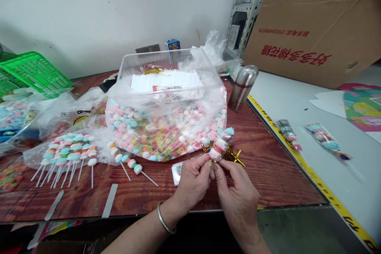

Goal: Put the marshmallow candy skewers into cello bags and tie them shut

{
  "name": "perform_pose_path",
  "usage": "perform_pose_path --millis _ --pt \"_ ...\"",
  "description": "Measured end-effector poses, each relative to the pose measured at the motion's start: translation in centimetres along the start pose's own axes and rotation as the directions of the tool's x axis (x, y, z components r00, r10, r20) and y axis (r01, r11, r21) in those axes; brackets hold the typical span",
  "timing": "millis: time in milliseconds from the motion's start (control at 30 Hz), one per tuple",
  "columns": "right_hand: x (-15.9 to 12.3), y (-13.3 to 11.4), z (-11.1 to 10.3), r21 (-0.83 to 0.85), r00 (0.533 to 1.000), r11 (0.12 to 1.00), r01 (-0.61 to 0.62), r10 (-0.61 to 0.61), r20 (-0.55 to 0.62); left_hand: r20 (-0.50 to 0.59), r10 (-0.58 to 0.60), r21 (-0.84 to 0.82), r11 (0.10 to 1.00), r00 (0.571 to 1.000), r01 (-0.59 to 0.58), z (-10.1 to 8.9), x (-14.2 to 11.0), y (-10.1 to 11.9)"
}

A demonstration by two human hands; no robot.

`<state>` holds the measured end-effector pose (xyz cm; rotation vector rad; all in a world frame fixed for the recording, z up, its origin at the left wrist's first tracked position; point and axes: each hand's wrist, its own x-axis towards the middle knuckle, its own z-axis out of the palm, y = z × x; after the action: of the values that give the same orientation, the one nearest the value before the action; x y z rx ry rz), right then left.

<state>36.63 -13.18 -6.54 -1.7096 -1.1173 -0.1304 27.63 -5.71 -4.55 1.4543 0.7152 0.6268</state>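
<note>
Between my hands is a wrapped marshmallow skewer [218, 149] in a clear bag, tilted with its top up and to the right. My left hand [195, 176] pinches the gathered neck of the bag, where a bit of gold twist tie shows. On the other side, my right hand [236, 190] closes its thumb and fingers on the same spot. Several more gold twist ties [236, 156] lie just behind the skewer. Bare marshmallow skewers [70, 149] rest in a row at the left, and two loose ones [133, 164] lie nearer the middle.
A big clear bag of marshmallows and gummy rings [160, 135] fills the middle, with a clear plastic tub [208, 83] of white sticks above it. A steel flask [244, 87] stands to the right. Wrapped skewers [324, 137] lie on the white table. A green basket [35, 73] sits far left.
</note>
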Motion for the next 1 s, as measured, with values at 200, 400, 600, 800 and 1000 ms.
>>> perform_pose_path --millis 200,400,600,800,1000 --pt "0.2 -0.2 -0.2 -0.12 0.996 0.99 0.081 -0.086 -0.037 0.017 0.029 -0.012 1.0 0.999 -0.029 0.1 -0.1 0.1" --pt "1.8 -1.5 -1.7 0.516 0.888 0.734 -0.442 0.277 0.367 0.148 0.019 -0.23 0.973 0.989 0.016 -0.5 -0.2 0.6" --pt "1.9 -3.3 -2.8 0.687 0.734 0.267 -0.675 0.331 0.593 0.285 0.095 -0.236 0.971 0.954 -0.027 -1.9 -1.3 1.7" --pt "1.7 -4.5 -5.1 0.447 0.915 0.838 -0.313 0.141 0.377 0.358 0.311 -0.387 0.907 0.88 -0.164 -3.9 -3.2 4.8" --pt "1.9 -5.4 -7.6 0.179 0.97 0.966 0.186 -0.21 0.126 0.349 0.264 -0.041 0.963 0.899 -0.267 -3.9 -4.7 5.4"
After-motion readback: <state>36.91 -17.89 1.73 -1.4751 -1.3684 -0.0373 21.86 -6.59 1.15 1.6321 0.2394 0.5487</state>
